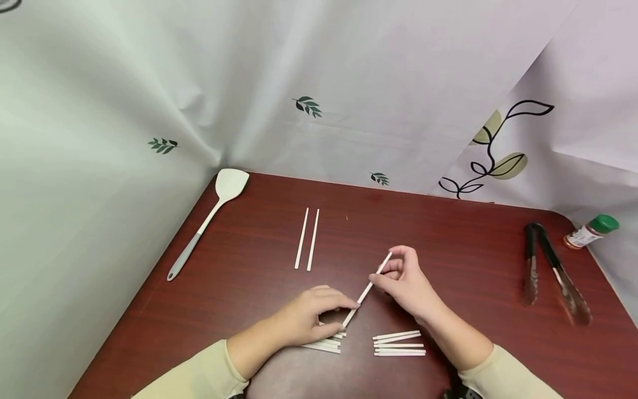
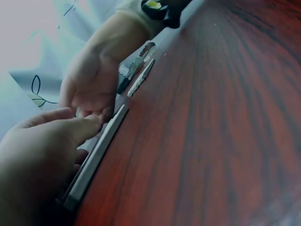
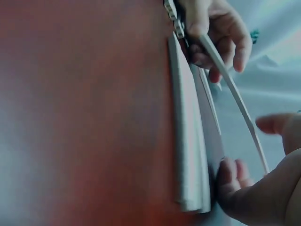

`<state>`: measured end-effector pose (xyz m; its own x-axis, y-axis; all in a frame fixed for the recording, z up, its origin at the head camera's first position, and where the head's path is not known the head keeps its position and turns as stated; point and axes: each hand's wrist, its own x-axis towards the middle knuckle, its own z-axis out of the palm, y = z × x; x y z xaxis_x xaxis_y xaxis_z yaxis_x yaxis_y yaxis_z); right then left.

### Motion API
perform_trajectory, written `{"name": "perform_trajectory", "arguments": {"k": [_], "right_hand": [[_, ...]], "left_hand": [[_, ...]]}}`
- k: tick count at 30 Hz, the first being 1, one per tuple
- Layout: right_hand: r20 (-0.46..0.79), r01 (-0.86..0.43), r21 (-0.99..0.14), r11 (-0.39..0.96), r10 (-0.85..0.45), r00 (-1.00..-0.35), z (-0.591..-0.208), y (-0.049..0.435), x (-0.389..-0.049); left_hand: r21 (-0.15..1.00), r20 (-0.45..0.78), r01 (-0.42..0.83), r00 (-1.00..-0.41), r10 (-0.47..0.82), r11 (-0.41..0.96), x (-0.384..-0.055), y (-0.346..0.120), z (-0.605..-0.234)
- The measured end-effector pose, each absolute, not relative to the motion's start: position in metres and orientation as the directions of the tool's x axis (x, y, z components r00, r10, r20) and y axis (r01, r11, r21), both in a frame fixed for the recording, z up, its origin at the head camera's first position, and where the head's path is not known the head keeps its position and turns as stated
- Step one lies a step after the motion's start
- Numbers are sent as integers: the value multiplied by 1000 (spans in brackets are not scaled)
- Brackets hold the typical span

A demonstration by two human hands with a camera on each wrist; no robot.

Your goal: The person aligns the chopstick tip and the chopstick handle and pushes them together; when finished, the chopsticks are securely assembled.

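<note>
A thin white stick [image 1: 366,292] slants between my two hands over the dark red table. My left hand [image 1: 311,316] pinches its near end between thumb and fingers. Curled at the far end, my right hand [image 1: 406,280] holds it, with the thumb partway along and the index fingertip at the tip. Partly hidden under my left hand are several white sticks [image 1: 326,347]. Below my right hand lie several short white sticks [image 1: 399,353] with narrow left ends. The right wrist view shows the held stick [image 3: 230,84] raised beside the lying sticks [image 3: 186,132].
Two long white sticks [image 1: 301,238] lie side by side beyond my hands. A white spatula [image 1: 206,221] with a grey handle rests along the left edge. At the right are black-handled tongs [image 1: 553,260] and a green-capped bottle [image 1: 590,231]. A patterned curtain [image 1: 349,111] borders the back.
</note>
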<state>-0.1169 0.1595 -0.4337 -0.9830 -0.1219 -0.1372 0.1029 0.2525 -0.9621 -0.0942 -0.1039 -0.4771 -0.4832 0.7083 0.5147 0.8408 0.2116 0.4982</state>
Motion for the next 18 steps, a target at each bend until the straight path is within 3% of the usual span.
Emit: {"name": "perform_trajectory", "arguments": {"k": [4,6,13,18], "right_hand": [[-90,-42,-848,528,-221,-971,-427,154,-133],[-73,-103,-790,605,-259,-963,-424,150,-142],[-76,-172,-725,667,-325,-943,-429,133,-178],[-154,-162,-634,756,-329,-932,-436,123,-193]], "left_hand": [[515,547,831,-507,666,210,-96,-103,-478],[496,566,835,-518,642,236,-97,-103,-477],[445,545,785,-620,565,432,-97,-109,-475],[471,497,747,-664,559,468,-97,-111,-477]]}}
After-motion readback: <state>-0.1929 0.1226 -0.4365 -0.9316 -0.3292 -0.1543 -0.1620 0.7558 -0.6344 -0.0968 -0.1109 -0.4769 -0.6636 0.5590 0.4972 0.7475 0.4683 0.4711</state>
